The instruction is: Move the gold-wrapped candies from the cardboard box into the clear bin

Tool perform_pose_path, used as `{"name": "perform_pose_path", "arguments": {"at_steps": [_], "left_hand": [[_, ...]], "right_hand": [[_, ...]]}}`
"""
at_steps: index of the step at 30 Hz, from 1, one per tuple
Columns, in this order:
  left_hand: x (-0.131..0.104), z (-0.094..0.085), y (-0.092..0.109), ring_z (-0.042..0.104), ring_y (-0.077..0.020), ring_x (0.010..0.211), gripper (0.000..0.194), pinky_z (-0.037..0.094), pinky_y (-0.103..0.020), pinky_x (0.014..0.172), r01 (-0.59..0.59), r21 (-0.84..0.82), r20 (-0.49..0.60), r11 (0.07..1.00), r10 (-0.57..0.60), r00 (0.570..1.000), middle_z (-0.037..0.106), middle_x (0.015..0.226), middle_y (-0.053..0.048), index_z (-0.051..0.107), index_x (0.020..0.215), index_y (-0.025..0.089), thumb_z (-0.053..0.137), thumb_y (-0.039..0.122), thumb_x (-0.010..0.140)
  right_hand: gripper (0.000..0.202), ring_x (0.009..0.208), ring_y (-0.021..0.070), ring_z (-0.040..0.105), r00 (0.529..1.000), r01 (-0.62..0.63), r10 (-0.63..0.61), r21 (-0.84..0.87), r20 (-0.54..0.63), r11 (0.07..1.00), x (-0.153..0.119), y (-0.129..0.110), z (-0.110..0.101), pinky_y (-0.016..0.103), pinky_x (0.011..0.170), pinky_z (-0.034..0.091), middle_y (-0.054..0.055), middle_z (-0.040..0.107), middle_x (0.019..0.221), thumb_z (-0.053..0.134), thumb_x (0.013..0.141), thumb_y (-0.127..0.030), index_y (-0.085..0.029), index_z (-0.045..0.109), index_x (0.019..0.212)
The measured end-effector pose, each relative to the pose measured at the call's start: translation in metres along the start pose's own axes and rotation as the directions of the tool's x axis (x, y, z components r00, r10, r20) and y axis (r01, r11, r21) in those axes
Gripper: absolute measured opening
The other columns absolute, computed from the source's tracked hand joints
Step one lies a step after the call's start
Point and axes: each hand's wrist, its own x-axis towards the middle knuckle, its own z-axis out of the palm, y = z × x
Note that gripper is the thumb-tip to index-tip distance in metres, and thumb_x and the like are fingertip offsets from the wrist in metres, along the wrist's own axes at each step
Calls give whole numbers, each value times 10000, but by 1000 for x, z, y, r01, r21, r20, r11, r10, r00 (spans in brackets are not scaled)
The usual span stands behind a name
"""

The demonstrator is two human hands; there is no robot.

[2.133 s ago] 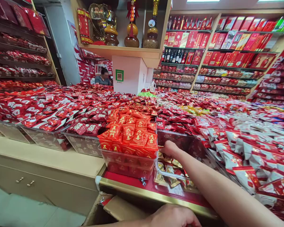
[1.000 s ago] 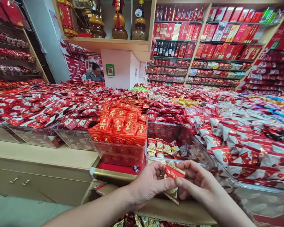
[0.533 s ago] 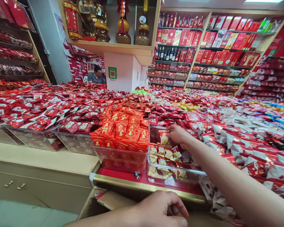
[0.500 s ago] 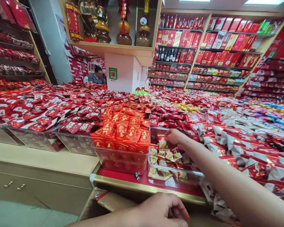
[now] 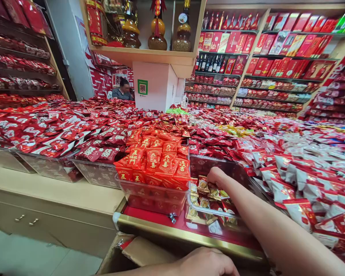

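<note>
My right hand reaches down into a clear plastic bin that holds small gold and red wrapped packets. Its fingers are bent down among the packets, and the fingertips are hidden. My left hand is low at the bottom edge, over an open cardboard box; its fingers curl down out of sight. To the left of the bin stands another clear bin, heaped with bright red packets with gold lettering.
Bins of dark red packets line the counter on the left. White and red packets pile up on the right. A person is behind the counter, near a white pillar. Shelves stand behind.
My right hand has moved lower into the bin among the packets. The left hand has shifted slightly right and down, its fingers now less visible. The view has turned a little left.
</note>
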Motion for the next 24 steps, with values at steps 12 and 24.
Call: {"name": "perform_pose_path", "arguments": {"at_steps": [12,24], "left_hand": [[-12,-1,16,490,-90,553,241,403,-175,536,71,-233,-58,970,-87,995,539,622,-3,662,859,155,612,283,661],[-11,-1,18,505,-94,546,245,417,-172,535,71,-182,-70,981,-84,994,591,645,-26,671,856,151,607,291,666]], "right_hand": [[280,762,155,577,857,467,-496,-197,-139,862,-31,4,-11,210,619,405,33,640,850,654,580,-344,-192,618,811],[221,791,182,569,806,507,-578,-356,-129,785,-20,-3,3,227,644,396,87,634,860,608,601,-174,-142,619,820]]}}
